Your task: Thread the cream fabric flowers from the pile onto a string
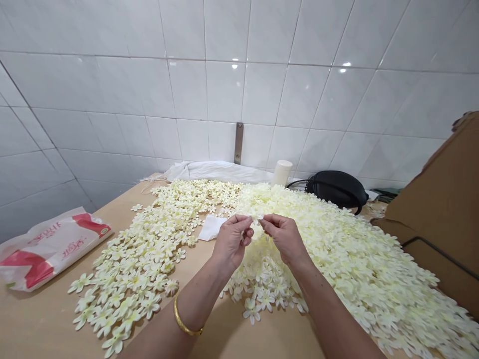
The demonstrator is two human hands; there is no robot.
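Note:
Both hands meet at the centre of the head view, above the table. My left hand (234, 239), below which a gold bangle circles the wrist, pinches one edge of a small white flower (257, 218). The opposite edge is pinched by my right hand (282, 235). The fingers cover much of this flower. Under and behind my right hand spreads a large heap of pale yellow-white artificial flowers (359, 259). A thinner spread of similar flowers (138, 264) lies to the left. Beside my left hand is a white piece of paper or cloth (211, 227).
A white and red plastic packet (56, 244) lies at the table's left. Along the tiled wall are a white cloth (220, 171), a white cylindrical container (282, 172) and a black bag-like item (337, 188). A cardboard box (437, 199) stands at the right.

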